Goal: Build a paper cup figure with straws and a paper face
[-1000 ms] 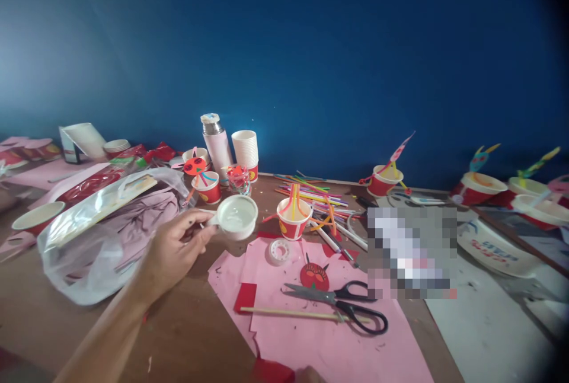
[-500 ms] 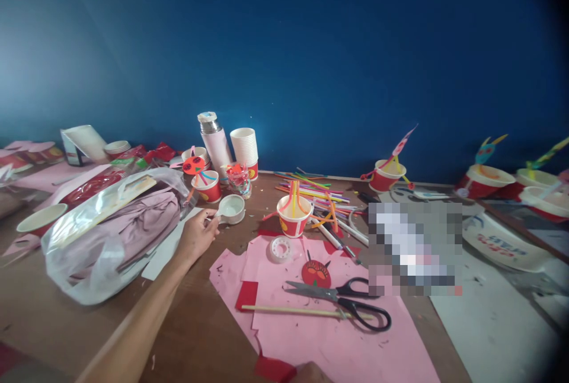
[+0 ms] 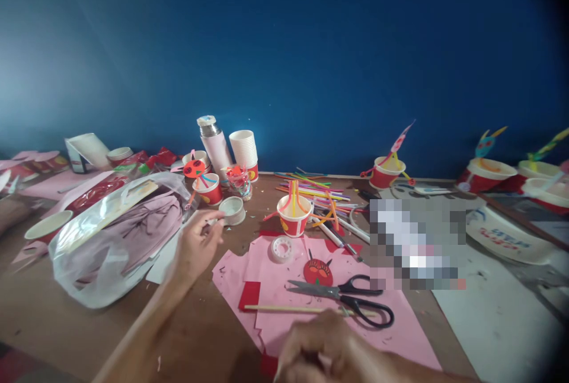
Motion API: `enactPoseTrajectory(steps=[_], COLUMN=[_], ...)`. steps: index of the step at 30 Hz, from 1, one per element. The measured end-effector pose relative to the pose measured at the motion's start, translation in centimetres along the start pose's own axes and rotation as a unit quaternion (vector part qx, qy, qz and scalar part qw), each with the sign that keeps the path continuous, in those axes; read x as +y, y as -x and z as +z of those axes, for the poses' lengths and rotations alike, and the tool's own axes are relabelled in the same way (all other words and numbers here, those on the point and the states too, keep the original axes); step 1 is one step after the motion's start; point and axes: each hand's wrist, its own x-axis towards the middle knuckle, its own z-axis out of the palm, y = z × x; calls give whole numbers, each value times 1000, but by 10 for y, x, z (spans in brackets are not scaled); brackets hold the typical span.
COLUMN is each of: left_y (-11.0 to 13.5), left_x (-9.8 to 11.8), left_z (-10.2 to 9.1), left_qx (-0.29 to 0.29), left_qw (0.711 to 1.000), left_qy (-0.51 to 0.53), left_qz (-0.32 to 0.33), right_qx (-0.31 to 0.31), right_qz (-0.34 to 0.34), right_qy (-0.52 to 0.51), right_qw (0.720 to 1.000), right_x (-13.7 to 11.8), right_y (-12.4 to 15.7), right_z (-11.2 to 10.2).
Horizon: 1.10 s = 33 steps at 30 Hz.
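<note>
My left hand is closed, fingertips together, just left of a wide roll of clear tape; any small thing pinched there is too blurred to name. Low in the view my right hand has its fingers curled over the pink paper, and what they hold, if anything, is hidden. On that paper lie black-handled scissors, a wooden stick, a small white tape roll and a red paper face. Behind them stands a red-and-white paper cup with pipe cleaners.
A plastic bag with mauve cloth lies left. At the back stand a flask, stacked paper cups and a cup with a red face. Pipe cleaners lie loose; more decorated cups stand right.
My right hand has risen into view from the bottom edge. My left hand has shifted slightly, its fingers curling closer by the clear tape roll.
</note>
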Motion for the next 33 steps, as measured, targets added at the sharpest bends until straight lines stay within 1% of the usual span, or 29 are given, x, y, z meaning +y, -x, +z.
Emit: enactPoseTrajectory(steps=[1, 2, 3, 5, 7, 9, 12, 17, 19, 24, 26, 29, 31, 33], left_y=[8, 16, 23, 35, 42, 48, 54, 60, 60, 61, 61, 61, 61, 61], left_x=[15, 29, 41, 58, 65, 64, 55, 48, 48, 48, 47, 45, 44, 45], left_z=[4, 9, 15, 28, 40, 49, 56, 57, 57, 59, 59, 59, 59, 59], left_qx=[-55, -121, -176, -280, -317, -325, -330, -375, -381, -363, -352, -360, -370, -373], left_qw=[997, 985, 966, 921, 888, 864, 839, 807, 807, 838, 841, 822, 807, 798], left_qy=[58, 121, 184, 261, 318, 362, 403, 395, 380, 330, 329, 351, 368, 381], left_qz=[-16, -32, -44, -72, -104, -129, -159, -229, -244, -238, -244, -266, -277, -281], right_qx=[28, 97, 140, 186, 208, 215, 215, 223, 220, 203, 202, 204, 205, 204], right_qz=[11, 27, 36, 36, 33, 28, 20, 26, 34, 45, 45, 47, 45, 43], right_qy=[-7, -23, -40, -71, -64, -50, -30, -43, -53, -43, -22, -4, -5, -18], right_qw=[1000, 995, 989, 979, 975, 975, 976, 974, 973, 977, 978, 978, 978, 978], right_x=[1, 3, 5, 8, 11, 11, 12, 15, 15, 18, 21, 25, 26, 26], right_y=[-4, -8, -13, -19, -23, -24, -25, -29, -30, -31, -31, -31, -31, -31], right_z=[-7, -14, -21, -33, -42, -46, -47, -46, -46, -46, -46, -45, -45, -45])
